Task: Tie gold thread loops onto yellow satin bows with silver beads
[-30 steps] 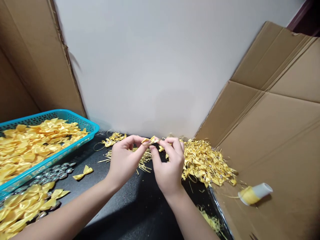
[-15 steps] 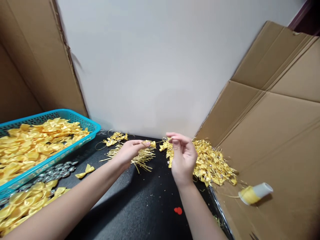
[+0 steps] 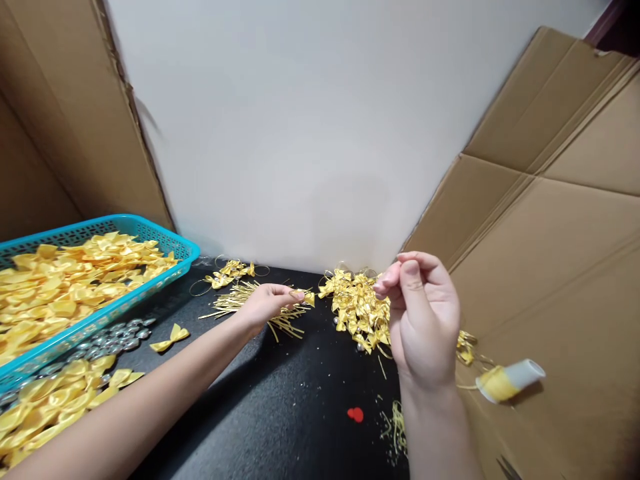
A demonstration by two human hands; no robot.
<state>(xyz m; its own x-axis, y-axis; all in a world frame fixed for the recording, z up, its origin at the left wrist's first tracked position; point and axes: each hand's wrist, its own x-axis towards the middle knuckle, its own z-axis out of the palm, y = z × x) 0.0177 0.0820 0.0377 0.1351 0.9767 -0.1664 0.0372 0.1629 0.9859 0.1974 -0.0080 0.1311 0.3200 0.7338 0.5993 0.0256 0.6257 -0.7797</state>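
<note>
My left hand [image 3: 265,308] is closed in a pinch on a small yellow bow [image 3: 309,299], above a bundle of gold cord pieces [image 3: 231,301]. My right hand [image 3: 425,320] is raised to the right, thumb and fingertips pressed together. Whatever lies between those fingertips is too small to make out. Behind it, partly hidden, is a heap of finished-looking yellow bows with cord loops [image 3: 356,303]. A few similar looped bows [image 3: 233,270] lie at the back left of the black table [image 3: 260,400].
A blue basket [image 3: 167,285] of yellow bows stands at left, near clear gems [image 3: 120,337], loose bows [image 3: 65,397] and a single bow [image 3: 171,338]. At right are a thread spool [image 3: 510,380], cord scraps [image 3: 397,427], a red piece [image 3: 355,415] and cardboard panels [image 3: 555,267].
My right hand has moved right and nearer, away from my left hand; its fingers have closed into a pinch. My left hand has lowered slightly, still holding the bow.
</note>
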